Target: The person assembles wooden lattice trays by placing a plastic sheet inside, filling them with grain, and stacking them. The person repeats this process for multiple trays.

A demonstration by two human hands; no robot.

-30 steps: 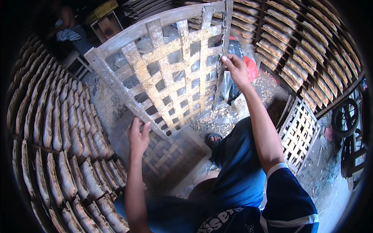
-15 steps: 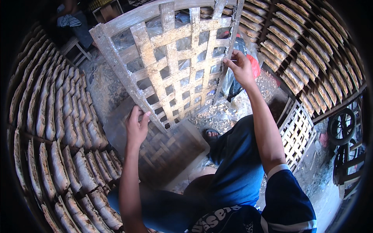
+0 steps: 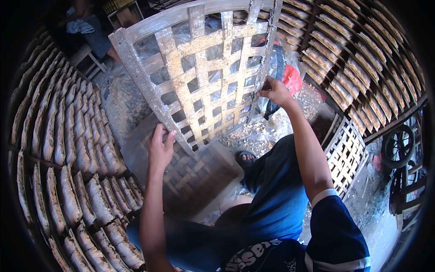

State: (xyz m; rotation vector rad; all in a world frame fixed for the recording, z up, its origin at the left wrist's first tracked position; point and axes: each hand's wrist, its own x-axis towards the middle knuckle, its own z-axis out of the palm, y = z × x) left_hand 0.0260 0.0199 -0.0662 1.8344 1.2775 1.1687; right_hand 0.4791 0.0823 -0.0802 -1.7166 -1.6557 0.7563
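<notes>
A large lattice tray of woven bamboo strips [image 3: 220,68] in a wooden frame stands tilted up before me, its wide end farthest away. My left hand [image 3: 161,147] grips the left rail near its lower end, thumb on the near side. My right hand [image 3: 274,92] pinches the right rail about halfway along, thumb and fingers bent round it. The tray's lower end meets a cloudy plastic sheet [image 3: 222,165]. Through that sheet, another woven lattice shows faintly, close to my left knee.
Racks of stacked, crusted trays [image 3: 68,136] curve along the left; more trays [image 3: 358,68] fill the right. A pale woven lattice [image 3: 346,154] leans by my right arm, near a bicycle wheel [image 3: 398,147]. A red plastic bag [image 3: 292,80] lies beyond my right hand. A person [image 3: 88,31] is at far left.
My right hand has slid a little way down the tray's right rail toward me. The tray's upper left corner has shifted slightly right. My left hand keeps its place.
</notes>
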